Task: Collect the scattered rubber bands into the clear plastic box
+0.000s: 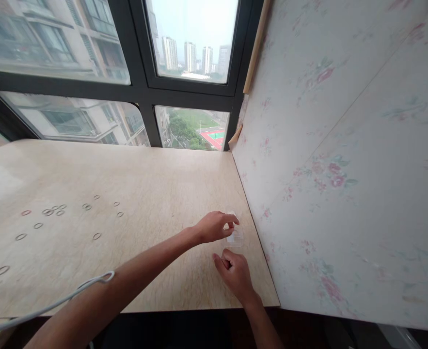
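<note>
My left hand (215, 226) reaches across to the right end of the sill, over a small clear plastic box (237, 238). Its fingers are bent and apart, with a gap between index finger and thumb, and I see nothing held in them. The hand covers part of the box, so its contents are hard to make out. Just nearer to me, my right hand (237, 274) is closed, thumb against the curled fingers. Whatever it may hold is hidden.
Several thin dark rings (97, 236) lie scattered over the left of the pale sill (155, 189), with a red ring (26, 213) among them. A white cable (61, 301) crosses my left forearm. Flowered wallpaper (330, 194) bounds the right side; dark-framed windows (141, 94) stand behind.
</note>
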### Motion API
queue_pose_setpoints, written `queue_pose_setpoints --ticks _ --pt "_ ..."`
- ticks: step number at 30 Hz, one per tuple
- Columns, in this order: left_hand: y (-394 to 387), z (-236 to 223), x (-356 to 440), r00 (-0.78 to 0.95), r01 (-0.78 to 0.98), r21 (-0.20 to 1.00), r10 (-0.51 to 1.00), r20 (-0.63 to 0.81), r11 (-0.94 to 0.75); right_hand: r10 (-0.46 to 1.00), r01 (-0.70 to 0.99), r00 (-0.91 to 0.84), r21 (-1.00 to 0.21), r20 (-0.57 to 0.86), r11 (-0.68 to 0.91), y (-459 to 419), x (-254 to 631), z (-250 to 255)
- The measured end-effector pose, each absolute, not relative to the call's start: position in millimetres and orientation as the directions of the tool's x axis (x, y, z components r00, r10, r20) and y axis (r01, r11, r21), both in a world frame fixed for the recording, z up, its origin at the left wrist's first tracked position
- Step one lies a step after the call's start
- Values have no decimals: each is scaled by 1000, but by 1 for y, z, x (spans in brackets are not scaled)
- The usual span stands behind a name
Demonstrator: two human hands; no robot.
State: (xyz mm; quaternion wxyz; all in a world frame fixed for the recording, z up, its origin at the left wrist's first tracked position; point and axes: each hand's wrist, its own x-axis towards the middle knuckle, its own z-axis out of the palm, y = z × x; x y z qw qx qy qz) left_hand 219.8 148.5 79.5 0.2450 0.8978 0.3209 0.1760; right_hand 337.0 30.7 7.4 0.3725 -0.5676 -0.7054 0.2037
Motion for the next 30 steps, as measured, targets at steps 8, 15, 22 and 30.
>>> queue_pose_setpoints --ticks 8,15,22,30 --pt "158 69 241 792 486 443 594 142 -754 956 633 -80 -727 281 266 30 338 8" --pt "159 67 234 769 519 441 625 133 -732 953 652 -93 -706 287 276 31 337 5" --pt "169 77 196 696 571 432 690 197 -698 954 651 -87 -708 286 272 30 339 2" --pt "186 71 57 472 801 325 865 172 -502 924 670 -106 -660 367 339 30 341 -3"
